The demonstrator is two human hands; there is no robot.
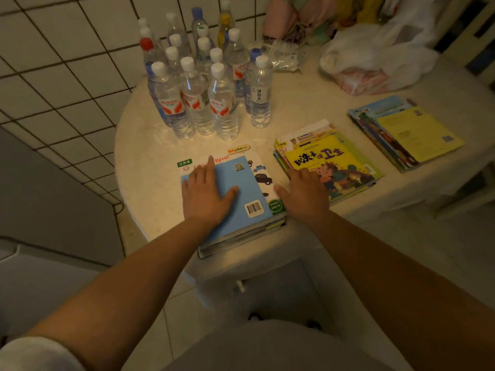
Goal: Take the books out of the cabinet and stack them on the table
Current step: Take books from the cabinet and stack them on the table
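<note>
Three stacks of books lie on the round worktop (139, 167). The nearest stack (241, 226) sits at the near edge, its lower books overhanging that edge slightly. Its top item is a blue-backed book (241, 188), lying askew on a wider white picture book (263, 167). A second stack, topped by a yellow cartoon cover (329, 162), lies just beside it toward the right. A third stack with a plain yellow cover (417, 135) sits at the far right edge.

Handling assessment: these appear to be thin, soft-cover children's books, light singly but moderately heavy as a pile. Glossy covers are likely to slide on one another, and the thin books will flex if lifted by one corner. The sound hold, in my judgement, is on both long sides of a stack at once, or flat pressure from above while squaring edges.

The left hand (206, 194) lies palm down on the blue-backed book, fingers (199, 175) extended and loosely spread, thumb splayed toward the barcode; it grips nothing. The right hand (302, 194) rests at the gap between the nearest and second stacks, fingers (305, 174) together and slightly curled over the cartoon cover's near left corner; whether it pinches an edge cannot be told.

A cluster of water bottles (209, 97) stands at the far left edge, well apart from the stacks. The cabinet is not in view.
</note>
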